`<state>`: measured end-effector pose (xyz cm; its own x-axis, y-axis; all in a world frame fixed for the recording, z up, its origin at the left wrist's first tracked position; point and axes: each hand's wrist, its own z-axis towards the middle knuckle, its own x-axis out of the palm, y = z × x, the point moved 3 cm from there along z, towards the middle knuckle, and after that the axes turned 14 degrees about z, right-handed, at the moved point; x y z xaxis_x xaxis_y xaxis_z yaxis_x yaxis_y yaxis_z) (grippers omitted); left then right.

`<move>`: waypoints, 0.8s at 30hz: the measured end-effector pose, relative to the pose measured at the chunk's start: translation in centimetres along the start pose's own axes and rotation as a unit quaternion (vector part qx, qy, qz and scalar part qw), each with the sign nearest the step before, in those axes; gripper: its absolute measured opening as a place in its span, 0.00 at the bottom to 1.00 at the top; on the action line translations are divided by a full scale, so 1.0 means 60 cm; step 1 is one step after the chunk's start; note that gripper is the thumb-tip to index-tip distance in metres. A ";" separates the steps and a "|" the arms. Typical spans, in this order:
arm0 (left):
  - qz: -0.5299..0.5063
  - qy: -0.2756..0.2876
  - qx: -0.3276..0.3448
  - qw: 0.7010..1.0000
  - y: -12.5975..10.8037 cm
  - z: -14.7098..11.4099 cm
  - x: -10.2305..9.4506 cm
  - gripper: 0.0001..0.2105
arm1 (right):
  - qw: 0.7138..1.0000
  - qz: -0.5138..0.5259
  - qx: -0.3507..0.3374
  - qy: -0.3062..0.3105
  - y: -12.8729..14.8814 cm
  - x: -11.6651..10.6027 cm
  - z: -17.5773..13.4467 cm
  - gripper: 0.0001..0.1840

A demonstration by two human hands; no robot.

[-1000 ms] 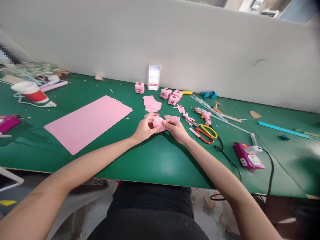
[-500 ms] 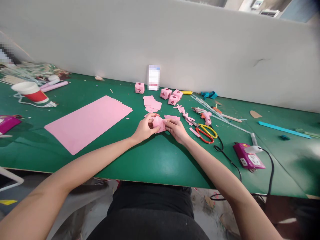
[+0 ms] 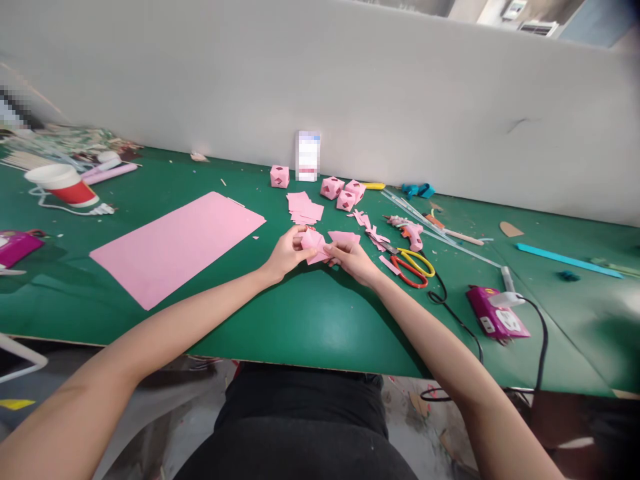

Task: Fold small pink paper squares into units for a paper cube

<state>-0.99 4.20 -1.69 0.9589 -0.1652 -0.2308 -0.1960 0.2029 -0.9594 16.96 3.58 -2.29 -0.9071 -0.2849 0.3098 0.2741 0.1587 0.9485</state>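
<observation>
Between my two hands is a small piece of folded pink paper (image 3: 313, 244), held just above the green table. My left hand (image 3: 290, 255) grips its left side, thumb in front and fingers behind. With thumb and fingers pinched, my right hand (image 3: 349, 257) holds the right edge. Pink paper pieces (image 3: 345, 236) lie right behind my right hand, partly covered by it. Beyond the hands is a stack of pink paper squares (image 3: 306, 209). Several folded pink paper cubes with diamond-shaped openings (image 3: 331, 187) stand farther back.
A large pink sheet (image 3: 177, 248) lies at left, near a paper cup (image 3: 63, 185). Scissors (image 3: 411, 268), paper scraps (image 3: 376, 235), a pink glue gun (image 3: 412, 233) and a purple power strip (image 3: 497, 313) with a black cable are at right. A phone (image 3: 307, 156) leans against the wall.
The folded paper has shifted slightly left and turned a little in my hands. My right thumb has moved slightly down along its edge. Everything else stays in place.
</observation>
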 end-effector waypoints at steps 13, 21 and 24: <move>-0.016 0.004 -0.025 1.000 0.002 0.001 -0.001 0.29 | 0.997 -0.065 -0.034 -0.010 0.006 -0.001 -0.004 0.26; -0.026 0.019 -0.025 0.999 0.004 0.002 -0.002 0.29 | 0.995 -0.090 0.004 0.047 0.017 -0.005 -0.010 0.25; -0.024 0.020 -0.030 0.999 0.004 0.002 -0.002 0.29 | 0.994 -0.100 -0.009 0.049 0.015 -0.007 -0.010 0.23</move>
<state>-1.12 4.40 -1.87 0.9588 -0.2122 -0.1889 -0.1624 0.1363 -0.9773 17.77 3.26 -1.54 -0.9084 -0.4006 0.1195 0.0987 0.0723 0.9925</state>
